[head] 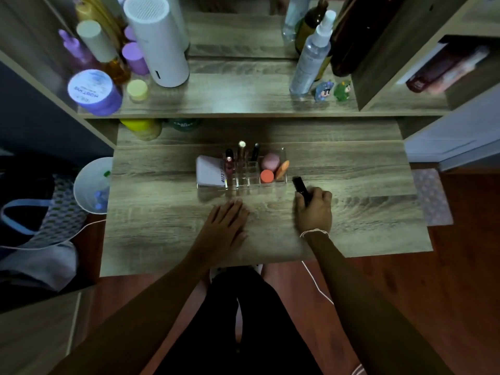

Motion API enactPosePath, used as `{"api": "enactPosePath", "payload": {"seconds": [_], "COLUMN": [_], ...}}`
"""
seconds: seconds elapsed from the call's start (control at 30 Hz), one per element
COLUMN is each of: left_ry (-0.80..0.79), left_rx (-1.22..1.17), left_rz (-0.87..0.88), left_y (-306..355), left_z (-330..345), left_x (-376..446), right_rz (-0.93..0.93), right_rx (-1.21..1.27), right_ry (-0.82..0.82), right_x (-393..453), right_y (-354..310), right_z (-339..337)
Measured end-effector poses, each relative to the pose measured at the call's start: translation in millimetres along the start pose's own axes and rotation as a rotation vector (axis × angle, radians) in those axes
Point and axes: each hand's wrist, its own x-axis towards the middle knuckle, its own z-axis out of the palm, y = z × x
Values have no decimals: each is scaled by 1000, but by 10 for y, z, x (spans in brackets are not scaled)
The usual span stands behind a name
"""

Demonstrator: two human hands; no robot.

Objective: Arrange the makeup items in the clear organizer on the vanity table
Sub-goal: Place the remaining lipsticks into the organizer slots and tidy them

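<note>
The clear organizer stands in the middle of the wooden vanity table. A white compact leans in its left section. Three slim tubes stand in the small slots. A pink sponge, an orange sponge and a coral round lid fill the right section. My right hand lies on the table just right of the organizer, closed around a black tube that points up and left. My left hand rests flat, fingers apart, in front of the organizer.
A raised shelf behind holds a white cylinder, purple jars, a spray bottle and two small figurines. A white bin stands at the table's left edge. A white cable hangs below the front edge.
</note>
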Motion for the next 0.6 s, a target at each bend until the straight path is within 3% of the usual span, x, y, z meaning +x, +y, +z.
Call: {"api": "enactPosePath", "payload": {"seconds": [0.23,0.37,0.6], "left_ry": [1,15,72], "left_rx": [5,11,10], "left_rz": [-44,-92,-136], "left_y": [-176,-237,-302], "left_z": [64,85,248], "left_x": [-135,-176,-245], "right_rz": [71,-26,-191], "right_rx": [273,318,327], "right_ry": [36,-35,-18], "right_x": [-451,-559,-352], "right_y": [-65,-356,-977], "right_z": [-64,-5,162]}}
